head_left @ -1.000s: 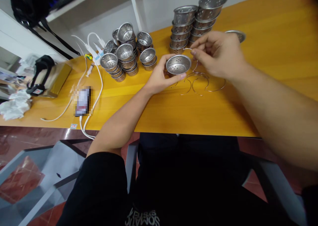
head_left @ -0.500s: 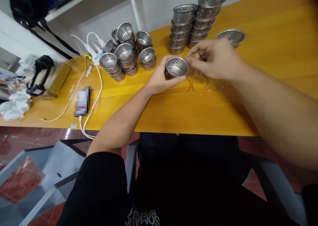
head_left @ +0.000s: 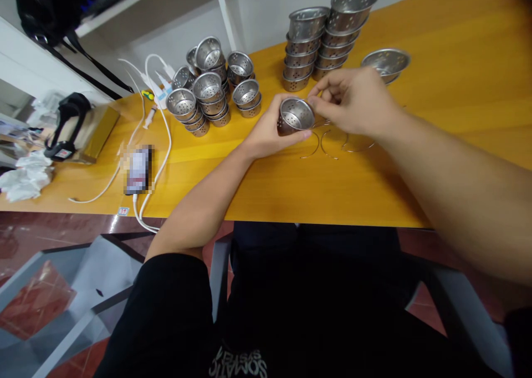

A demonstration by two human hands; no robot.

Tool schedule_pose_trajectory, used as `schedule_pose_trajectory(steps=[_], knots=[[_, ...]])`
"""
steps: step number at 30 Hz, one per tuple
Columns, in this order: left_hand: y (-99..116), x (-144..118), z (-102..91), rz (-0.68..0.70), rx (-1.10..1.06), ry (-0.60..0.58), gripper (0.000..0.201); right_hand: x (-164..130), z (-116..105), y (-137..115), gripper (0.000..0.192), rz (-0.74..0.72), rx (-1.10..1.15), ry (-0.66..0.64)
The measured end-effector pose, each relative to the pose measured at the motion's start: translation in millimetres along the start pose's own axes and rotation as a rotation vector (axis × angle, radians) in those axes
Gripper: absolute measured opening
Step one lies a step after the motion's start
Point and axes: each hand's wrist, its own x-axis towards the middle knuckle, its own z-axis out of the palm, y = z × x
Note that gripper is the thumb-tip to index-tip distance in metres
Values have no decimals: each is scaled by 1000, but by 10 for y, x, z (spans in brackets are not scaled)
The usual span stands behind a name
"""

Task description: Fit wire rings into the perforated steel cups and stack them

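A small perforated metal cup (head_left: pixel 296 115) is tilted with its mouth toward me, wrapped in the fingers of my left hand (head_left: pixel 274 131). My left thumb lies along its near side. At the cup's right rim, my right hand (head_left: pixel 347 98) pinches a thin metal wire, of which only a short bit shows over the rim; the fingers hide the rest. Below my right hand, several curved thin wires (head_left: pixel 330 145) lie on the table, partly covered by the hand and wrist.
Stacked perforated cups (head_left: pixel 214 87) stand at back left, taller stacks (head_left: pixel 301 48) at back centre. A larger perforated bowl (head_left: pixel 386 62) sits behind my right wrist. Left are a phone (head_left: pixel 139 170) on a white cable (head_left: pixel 168 139), a syringe (head_left: pixel 149 117) and a box (head_left: pixel 95 131).
My right hand has shifted slightly left and down at the rim, and less wire shows. The cup has turned a little in my left hand.
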Motion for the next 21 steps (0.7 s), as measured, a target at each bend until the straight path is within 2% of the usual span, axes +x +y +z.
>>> schedule_pose_trajectory(steps=[4, 12, 18, 21], knots=[[54, 9, 5, -9, 26, 27, 105, -5, 44, -51, 24, 19, 6, 6], [133, 6, 3, -52, 69, 46, 101, 11, 115, -52, 24, 45, 86, 4], [152, 5, -4, -58, 20, 71, 91, 2, 73, -133, 43, 27, 232, -35], [107, 11, -26, -50, -30, 68, 88, -10, -11, -169, 58, 19, 287, -138]])
